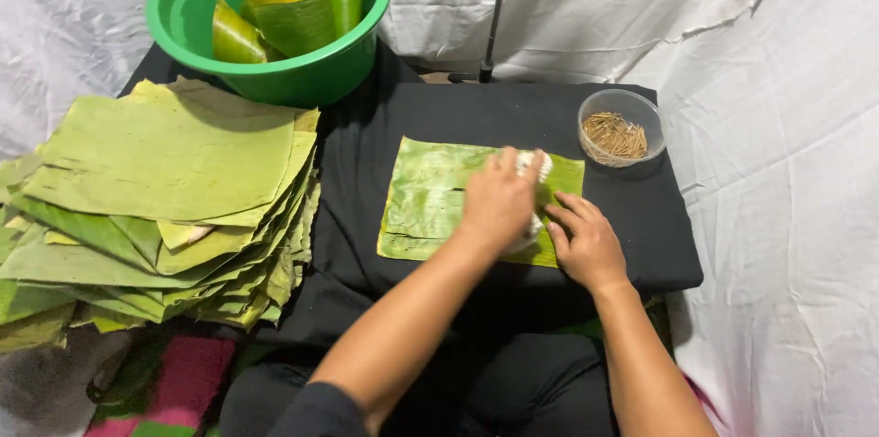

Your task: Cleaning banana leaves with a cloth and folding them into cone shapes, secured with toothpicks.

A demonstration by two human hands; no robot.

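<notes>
1. Left hand (497, 201) presses down on a white cloth (534, 165), fingers curled around it; the cloth sits on the right part of a flat green banana leaf (426, 199).
2. That leaf lies spread on the black-covered table (641, 226), right in front of the person.
3. Right hand (586, 243) rests on the leaf's near right corner, fingers together and flat, holding nothing.
4. Clear round bowl (623, 126) at the table's far right; inside, a heap of thin brown sticks (615, 135).
5. Green basin (275, 16) at the far left; rolled and folded leaf pieces (293, 7) stand in it.
6. Tall stack of cut leaves (165, 199) on the left, just beside the table.
</notes>
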